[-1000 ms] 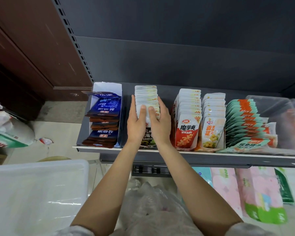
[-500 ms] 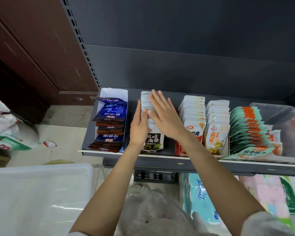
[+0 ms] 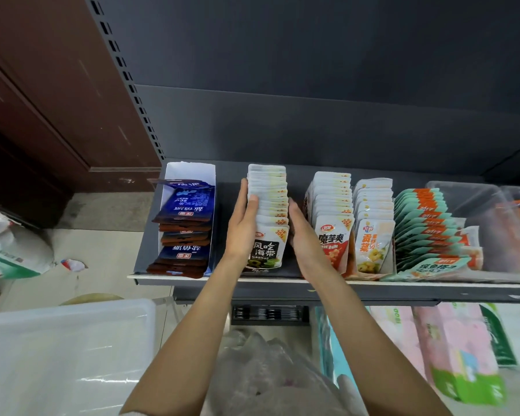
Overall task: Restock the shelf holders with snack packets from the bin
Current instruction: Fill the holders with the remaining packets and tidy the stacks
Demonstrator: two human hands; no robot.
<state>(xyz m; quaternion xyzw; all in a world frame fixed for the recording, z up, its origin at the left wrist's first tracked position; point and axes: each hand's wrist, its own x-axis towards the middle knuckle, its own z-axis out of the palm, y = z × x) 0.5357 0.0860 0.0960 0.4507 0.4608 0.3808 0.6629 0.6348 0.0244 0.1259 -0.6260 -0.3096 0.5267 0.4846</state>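
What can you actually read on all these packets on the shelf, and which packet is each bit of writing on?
"风吃海带" and "30%": front packet of the white row between the two hands.
"魔芋爽" and "20%": front red-and-white packet.
"蒿菜", partly legible: front yellow-print packet.
Blue packets: white characters upside down, not reliably readable.
Teal packets: characters blurred.
Pink packs below the shelf: print too blurred.

We recorded even, soft overhead light, a dim dark back panel (image 3: 312, 85), pale glare streaks on the white bin (image 3: 66, 355), wide-angle bowing at the shelf edge (image 3: 372, 285) and frame borders, and motion blur on the lower-right tissue packs (image 3: 456, 355).
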